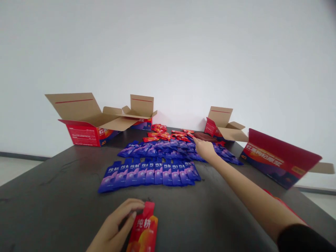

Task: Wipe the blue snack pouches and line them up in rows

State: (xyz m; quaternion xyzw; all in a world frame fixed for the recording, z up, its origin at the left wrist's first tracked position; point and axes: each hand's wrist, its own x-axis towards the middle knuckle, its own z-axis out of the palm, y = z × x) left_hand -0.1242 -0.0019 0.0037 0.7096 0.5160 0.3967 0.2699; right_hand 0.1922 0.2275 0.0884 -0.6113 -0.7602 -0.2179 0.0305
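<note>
In the near foreground, my left hand [118, 224] is closed on the left edge of a red pouch [144, 232] with a narrow top spout and orange fruit print. My right hand [204, 148] stretches far across the table to the back of a heap of blue pouches [154, 150], near some red pouches [181, 135]. Its index finger is extended; the other fingers are mostly hidden, and no held pouch shows. Between my hands lies an overlapping row of blue-purple pouches [149, 172], spouts pointing away from me.
Open red-and-blue cartons stand on both sides of the dark table [65, 185]: a large one [84, 134] at left, another [143, 123] behind it, one [211, 126] at back right and one [273, 161] at right. More red pouches [157, 133] lie near the wall.
</note>
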